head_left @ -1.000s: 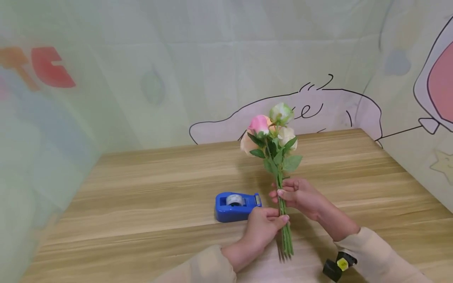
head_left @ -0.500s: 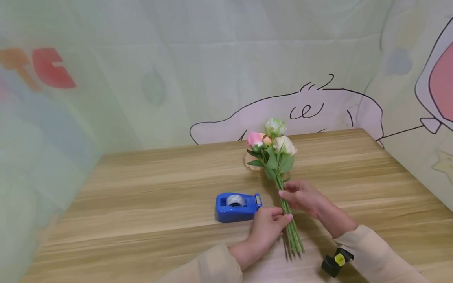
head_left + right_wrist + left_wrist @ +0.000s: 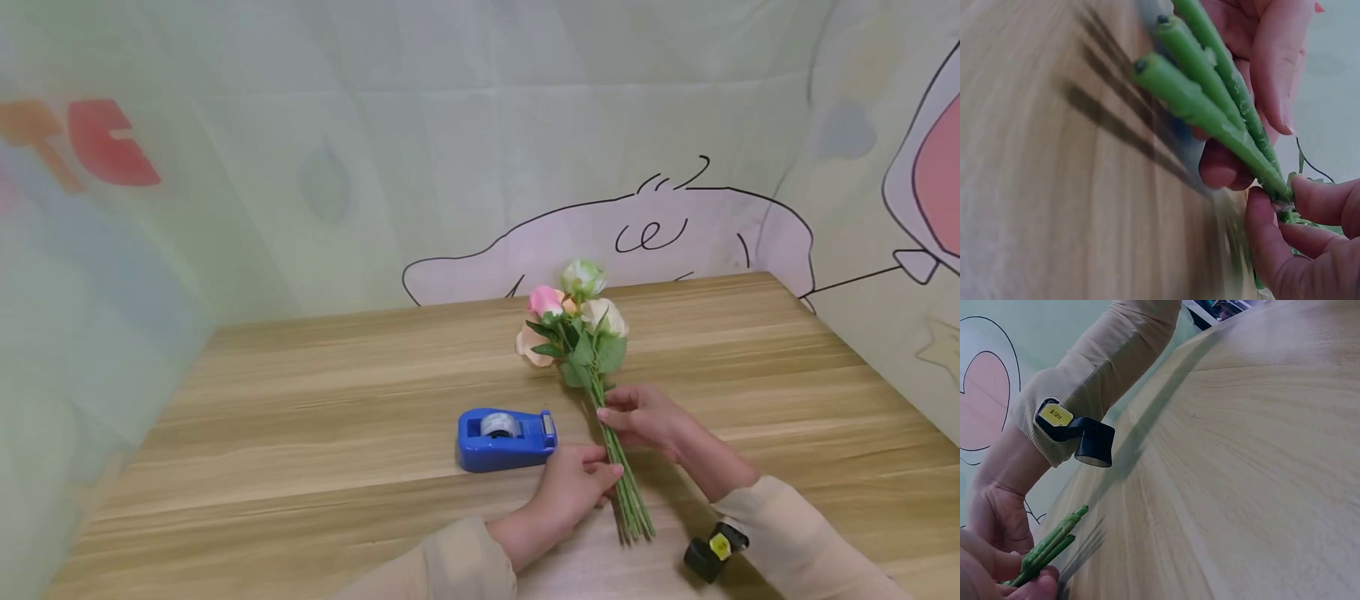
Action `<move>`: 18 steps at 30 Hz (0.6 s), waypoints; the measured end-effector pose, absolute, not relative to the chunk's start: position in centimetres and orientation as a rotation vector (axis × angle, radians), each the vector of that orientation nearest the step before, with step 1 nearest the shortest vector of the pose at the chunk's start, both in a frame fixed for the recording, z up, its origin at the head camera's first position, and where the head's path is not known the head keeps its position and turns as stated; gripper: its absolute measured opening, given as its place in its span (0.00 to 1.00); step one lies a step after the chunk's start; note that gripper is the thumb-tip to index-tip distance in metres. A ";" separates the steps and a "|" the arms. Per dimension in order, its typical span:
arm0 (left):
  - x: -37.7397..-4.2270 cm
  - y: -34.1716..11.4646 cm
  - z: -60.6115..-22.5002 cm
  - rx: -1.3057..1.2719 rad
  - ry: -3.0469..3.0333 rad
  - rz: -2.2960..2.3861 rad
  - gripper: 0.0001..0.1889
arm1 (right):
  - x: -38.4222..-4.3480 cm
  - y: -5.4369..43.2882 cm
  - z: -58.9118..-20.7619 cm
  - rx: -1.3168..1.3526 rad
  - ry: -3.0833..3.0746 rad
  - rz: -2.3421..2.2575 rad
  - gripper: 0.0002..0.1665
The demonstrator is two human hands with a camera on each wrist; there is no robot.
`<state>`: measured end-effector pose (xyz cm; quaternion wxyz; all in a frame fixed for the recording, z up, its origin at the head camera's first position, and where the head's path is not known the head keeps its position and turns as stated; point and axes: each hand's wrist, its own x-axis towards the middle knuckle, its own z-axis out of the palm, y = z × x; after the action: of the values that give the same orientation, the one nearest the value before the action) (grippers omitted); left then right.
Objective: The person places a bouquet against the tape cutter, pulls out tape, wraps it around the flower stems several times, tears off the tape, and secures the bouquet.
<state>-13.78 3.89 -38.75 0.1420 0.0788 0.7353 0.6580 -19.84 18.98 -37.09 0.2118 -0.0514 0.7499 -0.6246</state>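
A bouquet of artificial flowers (image 3: 581,362) in pink, peach, cream and pale green slants over the wooden table, blooms toward the back wall. My right hand (image 3: 651,423) pinches its green stems at mid-length between thumb and fingers. Lower down, my left hand (image 3: 573,483) holds the same stems, thumb on top. Stem ends (image 3: 1175,87) stick out below the hands in the right wrist view, where something clear appears around the stems at the right fingertips. In the left wrist view the left fingers (image 3: 1032,584) show around the stems.
A blue tape dispenser (image 3: 504,440) with a roll of clear tape stands just left of the left hand. A black wrist camera (image 3: 708,557) hangs from the right sleeve. The wooden table (image 3: 315,400) meets a printed cloth wall (image 3: 375,167) at the back.
The bouquet has come down toward the table and tilted, its blooms lower and its stem ends swung right. Both hands keep hold and have shifted slightly; the tape dispenser has stayed in place.
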 end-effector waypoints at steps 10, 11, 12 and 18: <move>-13.7 3.5 -38.9 0.206 2.094 1.897 0.13 | -19.8 18.9 -37.3 -0.155 2.073 -1.738 0.26; -13.7 3.4 -38.9 0.200 2.090 1.900 0.13 | -19.8 19.0 -37.3 -0.162 2.072 -1.733 0.27; -13.6 3.4 -38.9 0.196 2.083 1.905 0.14 | -19.8 19.0 -37.3 -0.164 2.066 -1.732 0.28; -13.3 3.3 -38.6 0.181 2.076 1.895 0.16 | -19.7 19.8 -37.3 -0.159 2.018 -1.756 0.30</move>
<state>-13.29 3.26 -38.59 0.1619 0.0633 0.7274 0.6639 -19.74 19.80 -37.26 0.2288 -0.0577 0.7331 -0.6379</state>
